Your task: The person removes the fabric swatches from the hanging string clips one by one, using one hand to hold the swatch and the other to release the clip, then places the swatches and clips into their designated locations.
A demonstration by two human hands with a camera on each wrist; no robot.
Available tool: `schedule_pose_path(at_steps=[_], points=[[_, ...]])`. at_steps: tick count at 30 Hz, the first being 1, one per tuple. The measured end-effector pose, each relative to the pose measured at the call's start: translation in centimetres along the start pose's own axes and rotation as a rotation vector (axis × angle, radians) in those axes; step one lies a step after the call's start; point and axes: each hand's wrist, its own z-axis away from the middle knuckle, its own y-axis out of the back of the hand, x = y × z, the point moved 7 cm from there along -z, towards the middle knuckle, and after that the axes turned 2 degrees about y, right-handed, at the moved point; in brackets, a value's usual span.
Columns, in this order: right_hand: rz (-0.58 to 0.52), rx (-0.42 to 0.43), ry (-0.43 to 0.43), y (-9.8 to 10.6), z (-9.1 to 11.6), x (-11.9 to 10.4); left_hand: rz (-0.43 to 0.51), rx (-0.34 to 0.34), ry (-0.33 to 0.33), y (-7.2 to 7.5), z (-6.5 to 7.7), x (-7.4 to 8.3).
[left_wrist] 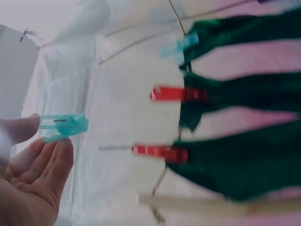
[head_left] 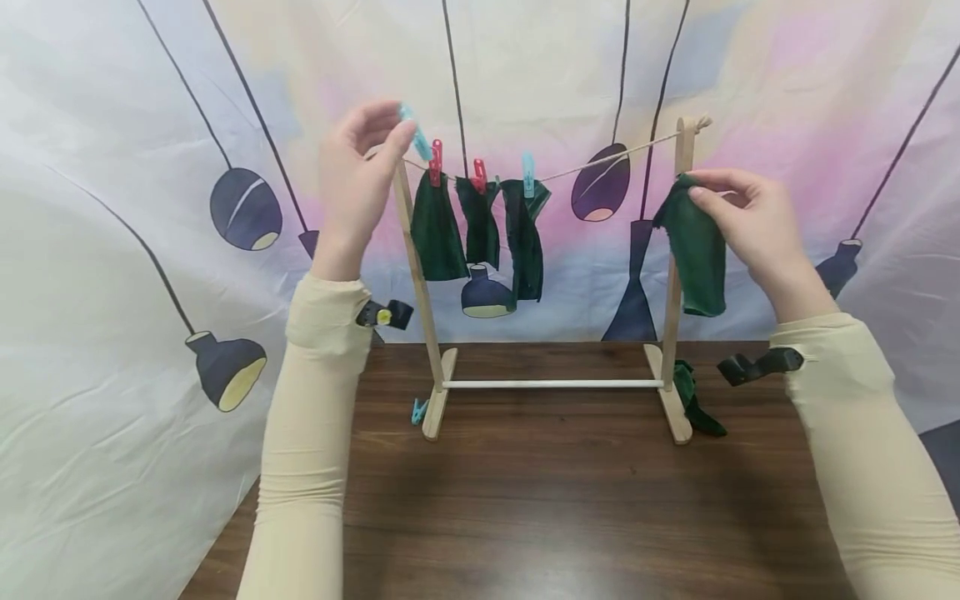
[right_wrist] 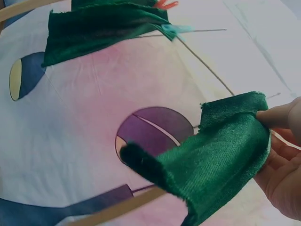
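Left hand pinches a blue peg near the rope, right hand pinches green cloth up top, guessing so it dangles free.

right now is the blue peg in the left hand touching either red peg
Apart: the left wrist view shows backdrop between the blue peg in the left hand and both red pegs.

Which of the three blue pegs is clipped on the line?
The clipped blue peg, right of both red pegs. The held blue peg is in the left hand; the loose blue peg lies by the rack's left foot.
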Motion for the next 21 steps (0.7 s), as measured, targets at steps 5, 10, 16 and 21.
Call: schedule_pose_path(at_steps=[5, 10, 16, 21], points=[[-0.004, 0.036, -0.021, 2.3, 0.4, 0.3, -0.061, 0.026, 0.013, 3.1, 0.6, -0.7], [0.018, 0.054, -0.073, 4.1, 1.0, 1.0, -0.138, 0.087, 0.053, 6.8, 1.7, -1.7], [-0.016, 0.087, -0.112, 6.3, 1.7, 2.5, -0.226, 0.108, 0.108, 10.1, 3.5, -3.7], [0.022, 0.107, -0.122, 7.7, 2.3, 3.6, -0.301, 0.087, 0.166, 11.4, 4.9, -5.8]])
